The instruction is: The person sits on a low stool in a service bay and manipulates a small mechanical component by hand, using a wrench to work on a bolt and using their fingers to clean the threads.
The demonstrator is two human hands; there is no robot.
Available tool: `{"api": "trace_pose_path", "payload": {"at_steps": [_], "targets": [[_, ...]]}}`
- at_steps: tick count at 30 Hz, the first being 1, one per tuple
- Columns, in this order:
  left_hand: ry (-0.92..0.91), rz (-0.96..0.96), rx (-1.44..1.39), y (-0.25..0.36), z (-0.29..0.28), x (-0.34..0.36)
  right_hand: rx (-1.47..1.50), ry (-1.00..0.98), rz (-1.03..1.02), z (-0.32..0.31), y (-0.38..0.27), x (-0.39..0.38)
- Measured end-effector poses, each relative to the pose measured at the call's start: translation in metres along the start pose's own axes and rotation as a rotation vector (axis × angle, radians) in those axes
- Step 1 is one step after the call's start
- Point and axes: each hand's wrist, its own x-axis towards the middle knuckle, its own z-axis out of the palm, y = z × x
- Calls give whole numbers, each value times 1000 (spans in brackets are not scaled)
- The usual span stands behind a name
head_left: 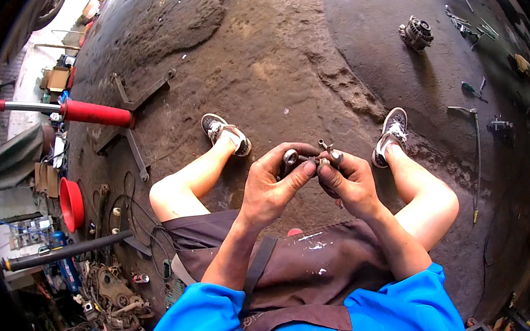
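Note:
Both hands meet in front of my lap, over the floor. Between thumb and fingers, my left hand [270, 190] grips a small dark metal part with a round, hollow-looking end [290, 157]. My right hand [355, 185] is closed on another small metal piece [335, 157], from which a thin stem sticks up. Thumbs nearly touch, and a short, ridged bit of metal shows between them. Whether the two pieces are joined I cannot make out, since my fingers cover much of them. A brown apron [313, 263] with white smears lies over my thighs.
An alternator [417, 34] sits on the stained floor at the far right, near several loose tools [472, 27]. A long-handled bar [476, 158] lies beyond my right knee. Leftward stand a red cylinder jack [97, 113], a red bowl [71, 204] and piled greasy parts [118, 294].

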Motion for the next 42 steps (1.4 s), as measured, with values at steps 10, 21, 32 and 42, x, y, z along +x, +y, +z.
{"api": "trace_pose_path", "payload": {"at_steps": [10, 21, 32, 42], "targets": [[150, 104, 65, -19, 6, 2, -663, 192, -471, 8, 1, 3], [318, -2, 61, -9, 10, 4, -907, 157, -690, 6, -1, 5], [405, 44, 87, -21, 1, 3, 486, 28, 362, 31, 3, 6], [467, 5, -90, -28, -7, -1, -423, 218, -235, 44, 15, 13]]}}
